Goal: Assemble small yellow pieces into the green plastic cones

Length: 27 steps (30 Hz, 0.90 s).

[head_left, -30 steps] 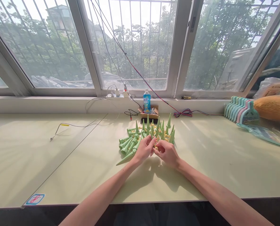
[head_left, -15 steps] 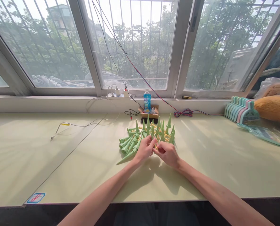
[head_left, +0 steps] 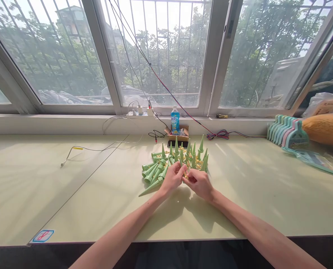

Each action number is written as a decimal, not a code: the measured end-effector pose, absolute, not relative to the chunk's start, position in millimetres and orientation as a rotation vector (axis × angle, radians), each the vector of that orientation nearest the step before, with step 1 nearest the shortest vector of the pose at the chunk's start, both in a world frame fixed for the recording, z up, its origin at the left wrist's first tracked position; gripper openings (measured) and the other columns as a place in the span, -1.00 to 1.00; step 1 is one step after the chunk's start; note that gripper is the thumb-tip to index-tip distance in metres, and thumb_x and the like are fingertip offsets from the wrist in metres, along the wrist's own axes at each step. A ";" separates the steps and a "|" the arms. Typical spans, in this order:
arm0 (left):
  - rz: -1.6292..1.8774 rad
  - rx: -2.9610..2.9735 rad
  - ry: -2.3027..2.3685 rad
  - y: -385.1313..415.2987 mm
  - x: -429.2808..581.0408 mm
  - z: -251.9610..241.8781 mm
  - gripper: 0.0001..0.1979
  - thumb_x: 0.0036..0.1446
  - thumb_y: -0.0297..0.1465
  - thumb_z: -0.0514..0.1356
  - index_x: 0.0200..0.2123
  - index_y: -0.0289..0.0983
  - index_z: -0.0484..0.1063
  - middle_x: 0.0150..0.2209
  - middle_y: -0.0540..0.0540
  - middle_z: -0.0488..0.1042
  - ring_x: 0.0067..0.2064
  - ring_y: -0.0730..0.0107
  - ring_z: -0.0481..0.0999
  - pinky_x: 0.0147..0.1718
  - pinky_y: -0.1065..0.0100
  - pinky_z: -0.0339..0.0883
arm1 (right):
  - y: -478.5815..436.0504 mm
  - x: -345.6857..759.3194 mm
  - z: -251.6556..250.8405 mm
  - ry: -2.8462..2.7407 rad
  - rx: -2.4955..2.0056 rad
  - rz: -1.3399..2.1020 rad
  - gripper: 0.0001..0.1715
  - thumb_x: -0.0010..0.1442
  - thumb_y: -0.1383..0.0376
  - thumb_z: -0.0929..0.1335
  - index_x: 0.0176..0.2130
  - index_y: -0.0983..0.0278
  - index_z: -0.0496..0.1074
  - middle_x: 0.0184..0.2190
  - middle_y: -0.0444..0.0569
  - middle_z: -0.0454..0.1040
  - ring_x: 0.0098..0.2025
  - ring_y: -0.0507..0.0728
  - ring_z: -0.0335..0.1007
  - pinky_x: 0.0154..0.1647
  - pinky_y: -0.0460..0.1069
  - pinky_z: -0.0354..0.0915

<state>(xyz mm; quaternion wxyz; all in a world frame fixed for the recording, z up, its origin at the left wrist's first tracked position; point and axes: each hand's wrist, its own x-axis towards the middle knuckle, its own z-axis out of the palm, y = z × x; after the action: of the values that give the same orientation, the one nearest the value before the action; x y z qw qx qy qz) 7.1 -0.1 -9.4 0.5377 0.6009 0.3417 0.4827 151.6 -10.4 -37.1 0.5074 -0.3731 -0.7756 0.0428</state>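
Green plastic cones (head_left: 155, 172) everywhere lol, a whole heap of them sits about mid table (head_left: 71, 194). The ones on the left of the heap lie flat, and the ones at the back stand upright with their tips up. Little yellow bits (head_left: 197, 161) are scattered in among them. Both hands are right at the near edge of the heap, touching each other. The left hand (head_left: 172, 180) has its fingers curled closed against the cones, and the right hand (head_left: 200, 184) has its fingers pinched shut too. A speck of yellow shows where the fingertips meet, but it's too small to tell which hand actually has it. Behind the heap, against the windowsill, there's a blue drink bottle (head_left: 175, 120) standing in a small cardboard box (head_left: 183, 133). A power strip (head_left: 139, 112) is up on the sill, and red and black wires (head_left: 222, 133) trail off to the right. A white cable (head_left: 71, 151) lies over on the left, a stack of pastel plastic pieces (head_left: 285, 130) sits far right, and a red and blue sticker (head_left: 42, 236) is on the near edge.
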 end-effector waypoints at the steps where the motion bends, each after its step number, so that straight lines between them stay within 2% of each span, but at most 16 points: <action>1: 1.150 1.434 0.811 0.1 7.0 -10.0 -0.56 0.15 -0.09 0.20 -0.49 -0.25 0.08 -0.55 0.11 0.28 -0.68 0.70 0.13 -0.74 0.54 -0.03 | -10.3 151.6 -37.3 -1.869 -0.894 0.097 -0.57 0.24 0.18 0.31 -0.55 0.22 0.08 -0.66 -0.21 0.18 -0.62 -0.03 0.06 -0.58 -0.10 0.06; 7: 1.156 1.449 0.822 1.1 6.9 -10.6 -0.58 0.16 -0.10 0.19 -0.48 -0.26 0.10 -0.53 0.10 0.31 -0.67 0.70 0.15 -0.73 0.55 -0.02 | -9.9 151.4 -37.2 -1.866 -0.869 0.047 -0.59 0.26 0.19 0.30 -0.54 0.22 0.10 -0.66 -0.22 0.19 -0.62 -0.04 0.05 -0.59 -0.11 0.06; 15: 1.153 1.468 0.880 1.9 6.2 -7.0 -0.61 0.18 -0.08 0.17 -0.45 -0.28 0.23 -0.55 0.09 0.30 -0.68 0.65 0.19 -0.74 0.52 0.03 | -9.2 150.8 -35.7 -1.873 -0.815 0.013 -0.63 0.25 0.25 0.31 -0.53 0.23 0.12 -0.65 -0.24 0.18 -0.61 -0.05 0.05 -0.58 -0.13 0.05; 19: 1.150 1.463 0.886 3.6 5.9 -9.3 -0.61 0.18 -0.08 0.17 -0.46 -0.27 0.22 -0.61 0.13 0.22 -0.69 0.63 0.17 -0.74 0.52 0.01 | -9.4 151.5 -35.7 -1.898 -0.829 0.038 -0.64 0.25 0.27 0.31 -0.53 0.23 0.13 -0.64 -0.23 0.19 -0.60 -0.05 0.06 -0.57 -0.13 0.05; 27: 1.168 1.511 0.905 7.2 5.6 -16.0 -0.59 0.19 -0.09 0.16 -0.49 -0.26 0.15 -0.60 0.12 0.21 -0.66 0.63 0.17 -0.70 0.51 0.01 | -9.6 151.5 -36.3 -1.910 -0.827 0.085 -0.69 0.20 0.34 0.30 -0.52 0.24 0.13 -0.63 -0.24 0.16 -0.58 -0.05 0.05 -0.55 -0.13 0.05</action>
<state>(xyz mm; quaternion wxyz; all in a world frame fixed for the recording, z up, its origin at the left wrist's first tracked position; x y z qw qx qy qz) 5.6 7.2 -16.0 0.4917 0.6225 0.3729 0.4813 151.5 -9.6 -36.3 0.5048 -0.3428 -0.7915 0.0352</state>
